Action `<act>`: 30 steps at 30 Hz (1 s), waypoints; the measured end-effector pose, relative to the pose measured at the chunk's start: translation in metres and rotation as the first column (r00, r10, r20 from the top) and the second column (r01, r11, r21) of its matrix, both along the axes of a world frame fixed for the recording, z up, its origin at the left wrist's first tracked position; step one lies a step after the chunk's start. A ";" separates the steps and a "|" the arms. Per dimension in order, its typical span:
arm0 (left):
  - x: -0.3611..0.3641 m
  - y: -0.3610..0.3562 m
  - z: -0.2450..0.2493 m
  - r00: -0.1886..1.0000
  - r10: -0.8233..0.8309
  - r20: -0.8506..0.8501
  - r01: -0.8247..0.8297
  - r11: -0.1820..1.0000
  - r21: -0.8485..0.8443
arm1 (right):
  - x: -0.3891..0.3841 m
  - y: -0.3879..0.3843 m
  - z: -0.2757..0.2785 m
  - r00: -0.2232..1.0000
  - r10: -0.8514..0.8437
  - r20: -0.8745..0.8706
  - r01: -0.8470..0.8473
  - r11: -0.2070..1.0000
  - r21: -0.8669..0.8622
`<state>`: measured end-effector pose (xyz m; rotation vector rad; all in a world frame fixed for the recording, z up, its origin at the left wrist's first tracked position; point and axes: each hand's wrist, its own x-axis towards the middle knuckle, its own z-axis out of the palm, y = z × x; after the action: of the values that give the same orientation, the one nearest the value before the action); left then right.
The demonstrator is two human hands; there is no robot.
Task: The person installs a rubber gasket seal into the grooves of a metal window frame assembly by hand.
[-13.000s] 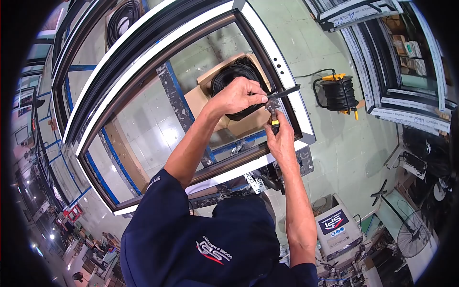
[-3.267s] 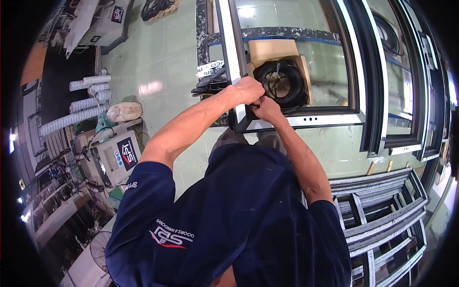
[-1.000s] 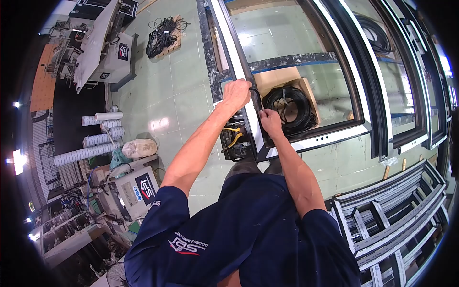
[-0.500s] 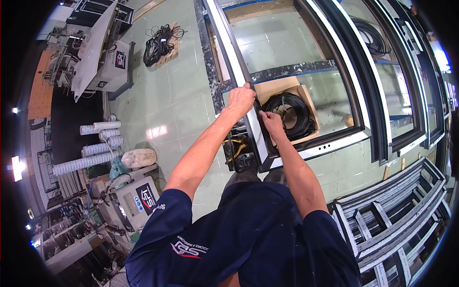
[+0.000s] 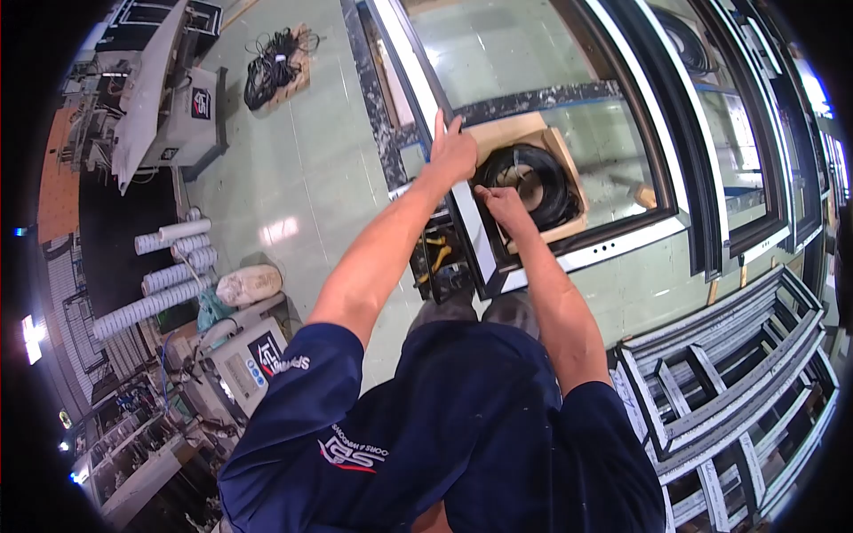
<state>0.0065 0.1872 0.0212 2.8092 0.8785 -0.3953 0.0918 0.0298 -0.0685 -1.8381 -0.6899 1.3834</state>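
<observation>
Pressing evenly seemed wise: your left hand (image 5: pixel 455 158), fingers spread, on the white frame (image 5: pixel 569 264), upper centre; your right hand (image 5: pixel 508 210), fingers closed, lay beside its inner edge, contents unclear.

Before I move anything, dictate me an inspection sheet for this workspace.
Surface: paint-spotted rails run beneath the work.
Job's things: white-and-dark frame, lying flat.
Clutter: yellow-handled tool by the frame's near left corner.
Hands: left hand on the frame edge, fingers spread; right hand at its inner side, fingers curled, grip unclear.
Cables: black coil in open carton; black tangle beyond, left.
Surroundings: stacked frames right, wrapped rolls left.
</observation>
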 end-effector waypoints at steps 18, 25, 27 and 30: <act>0.021 -0.066 0.007 0.847 -0.468 -0.251 0.347 0.845 -0.406 | 0.084 -0.075 0.071 0.576 0.799 0.172 -0.801 0.594 -0.077; 0.011 -0.091 -0.002 0.883 -0.422 -0.206 0.297 0.841 -0.452 | 0.058 -0.070 0.068 0.418 0.836 0.357 -0.812 0.520 -0.266; 0.013 -0.095 0.001 0.882 -0.428 -0.197 0.315 0.847 -0.428 | 0.057 -0.072 0.070 0.407 0.816 0.411 -0.804 0.533 -0.262; 0.018 -0.097 0.011 0.865 -0.434 -0.250 0.279 0.832 -0.479 | 0.058 -0.075 0.072 0.450 0.798 0.401 -0.796 0.562 -0.225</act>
<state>0.0243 0.0904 0.0319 2.5031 0.2354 -1.0357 0.1503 -0.0447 0.0031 -1.9273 -2.0412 1.4468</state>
